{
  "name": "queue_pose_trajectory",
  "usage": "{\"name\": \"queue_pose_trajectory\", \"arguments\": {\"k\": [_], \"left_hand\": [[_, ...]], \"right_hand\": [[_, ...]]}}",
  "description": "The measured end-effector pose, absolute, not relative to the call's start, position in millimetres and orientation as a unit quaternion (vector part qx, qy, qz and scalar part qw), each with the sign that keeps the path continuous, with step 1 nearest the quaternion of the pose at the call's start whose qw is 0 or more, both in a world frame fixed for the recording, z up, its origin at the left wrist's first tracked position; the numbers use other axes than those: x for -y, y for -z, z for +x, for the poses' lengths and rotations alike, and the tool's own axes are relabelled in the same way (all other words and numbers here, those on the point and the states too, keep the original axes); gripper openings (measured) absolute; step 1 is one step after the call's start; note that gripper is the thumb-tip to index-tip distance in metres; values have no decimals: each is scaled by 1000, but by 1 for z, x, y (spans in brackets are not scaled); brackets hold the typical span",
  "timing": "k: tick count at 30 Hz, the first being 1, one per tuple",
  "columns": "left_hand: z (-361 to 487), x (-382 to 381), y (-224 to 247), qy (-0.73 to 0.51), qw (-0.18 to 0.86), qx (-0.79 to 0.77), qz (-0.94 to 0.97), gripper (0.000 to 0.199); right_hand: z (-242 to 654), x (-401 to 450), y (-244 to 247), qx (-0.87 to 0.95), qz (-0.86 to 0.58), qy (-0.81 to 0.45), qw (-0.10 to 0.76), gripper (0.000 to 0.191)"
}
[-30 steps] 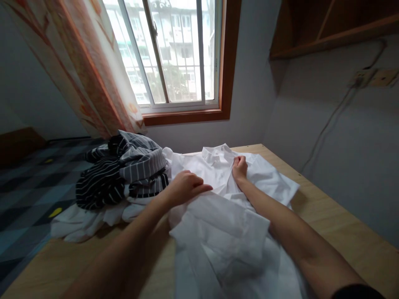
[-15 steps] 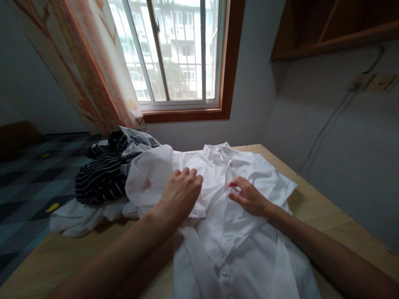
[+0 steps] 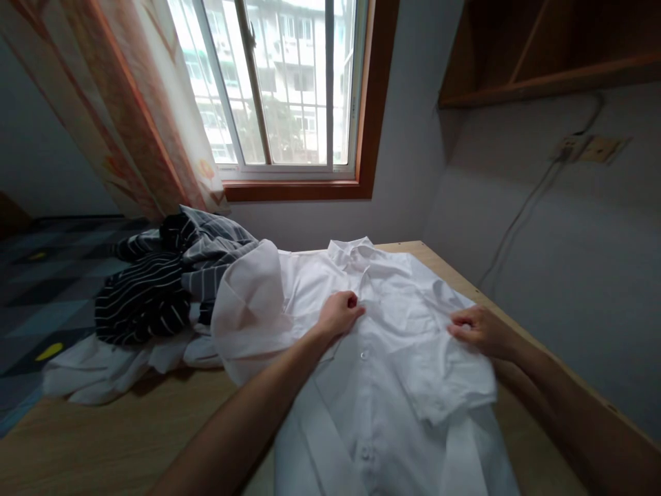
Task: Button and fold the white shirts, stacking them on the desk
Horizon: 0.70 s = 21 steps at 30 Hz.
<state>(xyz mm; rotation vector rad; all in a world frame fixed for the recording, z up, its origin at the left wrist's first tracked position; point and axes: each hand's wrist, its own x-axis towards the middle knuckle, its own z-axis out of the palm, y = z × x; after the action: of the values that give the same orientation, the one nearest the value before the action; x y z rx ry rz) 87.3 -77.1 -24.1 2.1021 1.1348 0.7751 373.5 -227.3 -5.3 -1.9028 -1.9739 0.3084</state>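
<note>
A white button-up shirt (image 3: 356, 386) lies spread on the wooden table, its collar (image 3: 351, 251) toward the window and its buttons running down the middle. Near the upper button line, my left hand (image 3: 341, 313) is closed with fingertips pinching the shirt's fabric. My right hand (image 3: 480, 332) is closed on the shirt at its right side, by the sleeve (image 3: 449, 379), which is bunched and folded toward the middle. The other sleeve (image 3: 253, 303) puffs out at the left of the shirt.
Beyond the left sleeve lies a heap of black-and-white striped clothes (image 3: 144, 296) with white cloth (image 3: 118, 365) under it. A checked bed (image 3: 46, 289) adjoins the table (image 3: 124, 427). Wall, window (image 3: 284, 89), curtain (image 3: 139, 117), shelf (image 3: 547, 83) and a cord (image 3: 516, 220) surround it.
My right hand has moved right and closed on the shirt's right side, bringing the sleeve nearer. My left hand has moved right onto the button line. The view has shifted slightly.
</note>
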Motion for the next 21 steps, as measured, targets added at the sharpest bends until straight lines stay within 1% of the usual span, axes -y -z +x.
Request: {"name": "queue_pose_trajectory", "arguments": {"k": [2,3,4,5,7,9,11,13,15,18,21], "left_hand": [[83,75,26,-333,340,-410,778,15],[81,74,26,-352,359,-402,765,13],[80,73,27,-369,382,-397,749,11],[79,72,27,-384,405,-391,732,12],[78,71,28,-405,454,-374,699,16],[77,70,29,-412,496,-355,677,18],[76,70,30,-409,522,-340,667,18],[75,70,30,-402,538,-330,663,19],[73,68,31,-398,548,-326,660,20],[72,66,33,-393,554,-328,656,18],[72,65,34,-390,553,-327,660,15]], "right_hand": [[396,228,4,685,-721,-3,103,18],[401,226,2,673,-734,48,81,10],[400,223,0,665,-737,92,75,7],[394,219,-3,663,-733,126,86,8],[368,208,-10,670,-710,155,149,7],[328,193,-17,689,-675,114,237,5],[286,177,-19,709,-632,33,310,5],[250,161,-13,710,-613,-38,346,5],[226,147,-2,684,-623,-86,371,5],[212,136,19,641,-628,-124,425,6],[211,134,34,612,-614,-136,479,10]]}}
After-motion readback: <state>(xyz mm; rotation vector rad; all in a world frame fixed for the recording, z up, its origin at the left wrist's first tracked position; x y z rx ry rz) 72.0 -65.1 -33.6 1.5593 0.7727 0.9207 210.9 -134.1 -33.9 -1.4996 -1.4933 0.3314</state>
